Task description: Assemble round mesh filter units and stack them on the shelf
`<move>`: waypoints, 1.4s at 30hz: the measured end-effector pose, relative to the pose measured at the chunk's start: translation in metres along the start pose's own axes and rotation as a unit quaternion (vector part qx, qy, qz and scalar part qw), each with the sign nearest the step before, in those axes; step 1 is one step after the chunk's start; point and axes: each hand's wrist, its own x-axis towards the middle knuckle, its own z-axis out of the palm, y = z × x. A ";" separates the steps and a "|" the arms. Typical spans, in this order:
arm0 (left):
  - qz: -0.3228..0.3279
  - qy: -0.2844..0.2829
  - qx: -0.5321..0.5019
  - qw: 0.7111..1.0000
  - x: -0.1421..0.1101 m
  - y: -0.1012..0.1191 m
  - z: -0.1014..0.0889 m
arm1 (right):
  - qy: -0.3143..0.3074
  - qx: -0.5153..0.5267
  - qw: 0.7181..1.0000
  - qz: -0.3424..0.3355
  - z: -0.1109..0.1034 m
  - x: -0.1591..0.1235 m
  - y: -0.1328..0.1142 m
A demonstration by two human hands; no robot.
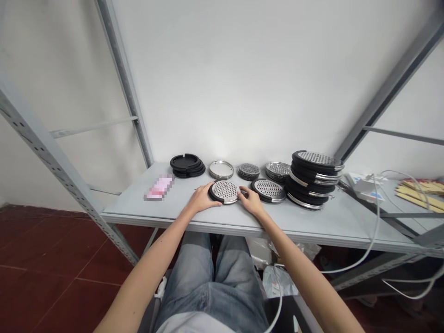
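Observation:
A round perforated metal disc [225, 190] lies on the grey table in front of me, a black rim round its left part and bare shiny metal along its right edge. My left hand [202, 200] curls round the black rim from the left, thumb at the near side. On the right edge, the fingertips of my right hand [250, 200] grip the metal ring. Just right of that hand lies a similar black-rimmed disc [269, 189]. Behind are shiny metal rings [221, 175], a pile of small perforated discs [249, 171] and a pile of larger metal discs [278, 168].
A tall stack of black-rimmed discs [308, 185] stands on the right. Black rings [187, 165] are piled at the back left, near a blurred pink object [159, 187]. Metal posts flank the table [138, 207]. A white cable [373, 238] hangs over its right front edge.

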 end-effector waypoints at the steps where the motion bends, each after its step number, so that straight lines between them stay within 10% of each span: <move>1: 0.001 0.000 0.000 1.000 0.000 0.000 0.000 | -0.002 -0.008 1.000 -0.003 0.001 0.000 0.000; 10: 0.020 0.021 -0.063 0.998 0.003 -0.004 0.001 | 0.047 -0.051 0.996 -0.054 0.005 0.005 0.015; 35: 0.012 -0.038 -0.041 0.998 0.000 -0.006 -0.001 | -0.056 -0.042 0.996 -0.061 -0.004 -0.002 0.002; 42: 0.000 -0.036 -0.023 0.999 0.002 -0.007 0.002 | 0.074 -0.075 0.990 -0.096 0.001 -0.005 -0.006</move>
